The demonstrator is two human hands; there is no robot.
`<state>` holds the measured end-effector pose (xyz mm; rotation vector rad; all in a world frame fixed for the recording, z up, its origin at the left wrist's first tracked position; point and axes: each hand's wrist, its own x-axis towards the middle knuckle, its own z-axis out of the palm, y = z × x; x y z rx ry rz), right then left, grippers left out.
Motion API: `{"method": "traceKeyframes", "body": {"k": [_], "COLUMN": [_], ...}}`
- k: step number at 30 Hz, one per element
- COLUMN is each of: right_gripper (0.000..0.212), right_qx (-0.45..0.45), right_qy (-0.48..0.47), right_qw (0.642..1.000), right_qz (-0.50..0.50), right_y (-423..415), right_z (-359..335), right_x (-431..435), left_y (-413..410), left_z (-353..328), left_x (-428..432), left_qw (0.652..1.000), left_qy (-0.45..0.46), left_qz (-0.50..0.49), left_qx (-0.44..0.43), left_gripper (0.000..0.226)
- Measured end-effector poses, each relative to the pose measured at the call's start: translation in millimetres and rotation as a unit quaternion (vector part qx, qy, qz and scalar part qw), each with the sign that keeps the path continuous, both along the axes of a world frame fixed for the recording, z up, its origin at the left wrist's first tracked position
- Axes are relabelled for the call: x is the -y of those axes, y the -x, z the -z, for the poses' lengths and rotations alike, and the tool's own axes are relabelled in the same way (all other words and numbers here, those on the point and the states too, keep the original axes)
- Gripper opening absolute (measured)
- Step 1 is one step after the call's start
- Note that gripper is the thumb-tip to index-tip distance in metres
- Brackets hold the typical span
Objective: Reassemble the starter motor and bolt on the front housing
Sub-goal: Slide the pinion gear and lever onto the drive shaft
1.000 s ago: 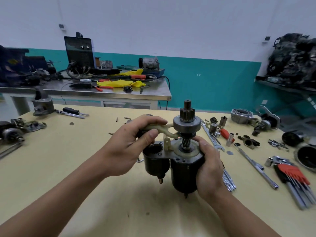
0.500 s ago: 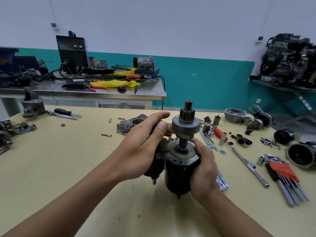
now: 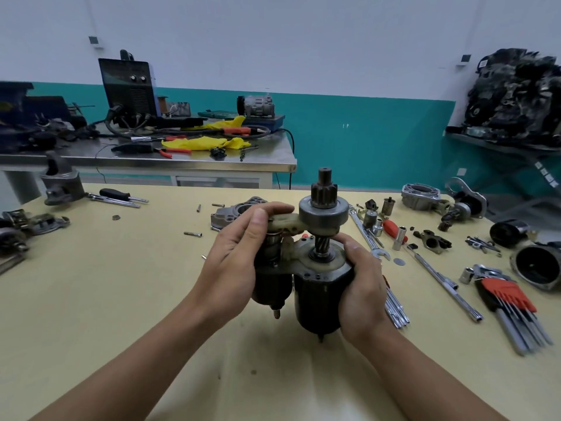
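Observation:
I hold a black starter motor point(image 3: 315, 299) upright above the yellow table point(image 3: 106, 299). Its pinion drive point(image 3: 323, 208) stands up on the shaft. A cream plastic shift fork point(image 3: 285, 223) runs from the drive toward the solenoid point(image 3: 267, 290) on the left. My left hand point(image 3: 233, 268) wraps the solenoid side, thumb and fingers pinching the fork's end. My right hand point(image 3: 361, 284) grips the motor body from the right, thumb on the top plate. The grey front housing point(image 3: 233, 212) lies on the table just behind my left hand.
Loose bolts point(image 3: 192, 234) lie left of the housing. Wrenches point(image 3: 368, 235), sockets, a ratchet extension point(image 3: 440, 281) and a red hex key set point(image 3: 510, 299) crowd the right side. Other starter parts point(image 3: 420, 194) sit at the far right and far left. A steel bench point(image 3: 145, 156) stands behind.
My left hand closed in over the solenoid opening and shifted its grip along the fork. The motor tilted slightly and stayed in my right hand. The camera view shifted.

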<state>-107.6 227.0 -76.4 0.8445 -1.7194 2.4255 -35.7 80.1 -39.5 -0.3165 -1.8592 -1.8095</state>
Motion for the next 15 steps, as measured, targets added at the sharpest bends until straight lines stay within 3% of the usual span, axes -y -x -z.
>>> {"method": "traceKeyframes", "body": {"k": [5, 11, 15], "right_gripper": [0.044, 0.04, 0.041], "right_qx": [0.002, 0.031, 0.008], "right_qy": [0.026, 0.084, 0.061], "right_qw": [1.0, 0.995, 0.998], "right_qz": [0.013, 0.049, -0.014], "right_y": [-1.1, -6.4, -9.0], "right_z": [1.6, 13.0, 9.7], "right_x": [-0.9, 10.7, 20.4], "left_y": [4.4, 8.3, 4.0], "left_z": [9.6, 0.7, 0.7], "left_x": [-15.1, -19.7, -9.8], "left_qw": [0.993, 0.992, 0.99], "left_qy": [-0.103, -0.087, -0.086], "left_qz": [-0.017, -0.087, -0.105], "left_qx": [0.06, -0.004, -0.022], "left_gripper": [0.043, 0.047, 0.048]}}
